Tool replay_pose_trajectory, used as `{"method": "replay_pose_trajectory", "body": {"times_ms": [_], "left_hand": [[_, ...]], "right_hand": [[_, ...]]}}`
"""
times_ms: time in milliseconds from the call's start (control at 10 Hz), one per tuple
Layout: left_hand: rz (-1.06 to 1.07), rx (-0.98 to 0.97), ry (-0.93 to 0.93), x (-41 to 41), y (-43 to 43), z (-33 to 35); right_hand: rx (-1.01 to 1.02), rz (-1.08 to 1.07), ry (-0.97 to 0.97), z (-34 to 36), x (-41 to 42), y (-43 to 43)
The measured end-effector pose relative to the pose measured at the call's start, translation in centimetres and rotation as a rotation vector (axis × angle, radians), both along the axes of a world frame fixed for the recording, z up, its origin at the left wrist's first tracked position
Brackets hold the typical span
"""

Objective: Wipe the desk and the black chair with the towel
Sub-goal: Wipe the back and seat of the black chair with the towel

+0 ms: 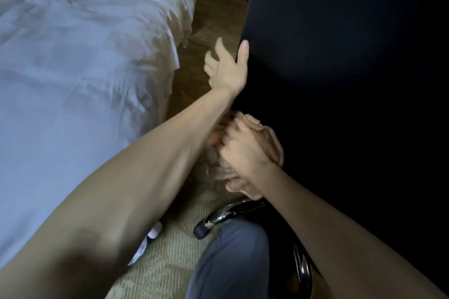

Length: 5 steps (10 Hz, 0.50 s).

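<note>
The peach towel (273, 145) sits in the centre of the frame, bunched in the curled fingers of the right hand (243, 153) against the black chair (340, 80), while just above it the left hand (227, 69), with fingers spread, lays its thumb on the chair's edge, and a white bed (73, 68) fills the left side.

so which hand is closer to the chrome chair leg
Right. The right hand holds the towel just above the chrome leg; the left hand is farther up, thumb on the chair edge.
</note>
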State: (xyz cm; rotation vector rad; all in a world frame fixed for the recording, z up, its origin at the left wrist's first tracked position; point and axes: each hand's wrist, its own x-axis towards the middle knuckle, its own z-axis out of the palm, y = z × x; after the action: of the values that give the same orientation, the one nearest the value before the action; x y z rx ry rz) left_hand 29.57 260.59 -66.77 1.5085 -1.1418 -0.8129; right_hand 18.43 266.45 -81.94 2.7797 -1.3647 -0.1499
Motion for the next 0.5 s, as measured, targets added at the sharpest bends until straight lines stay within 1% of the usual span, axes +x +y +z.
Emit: {"method": "replay_pose_trajectory", "body": {"times_ms": [100,200,300,400,500], "left_hand": [[-0.080,-0.049,0.082,-3.7,2.9,0.0],[-0.105,-0.096,0.196,-6.2,2.6,-0.6],[-0.136,-0.063,0.012,-5.5,-1.2,-0.9],[-0.087,0.148,-0.051,-4.7,-3.6,-0.1],[-0.048,0.071,-0.021,-4.3,-1.4,0.6]], "right_hand": [[-0.014,0.114,0.314,4.0,0.9,2.2],[-0.269,-0.118,0.275,6.6,2.2,4.5],[-0.124,-0.030,0.383,4.9,-0.5,3.9],[-0.170,0.044,0.492,4.0,-1.9,4.9],[-0.201,0.095,0.536,3.8,-0.7,4.8]]}}
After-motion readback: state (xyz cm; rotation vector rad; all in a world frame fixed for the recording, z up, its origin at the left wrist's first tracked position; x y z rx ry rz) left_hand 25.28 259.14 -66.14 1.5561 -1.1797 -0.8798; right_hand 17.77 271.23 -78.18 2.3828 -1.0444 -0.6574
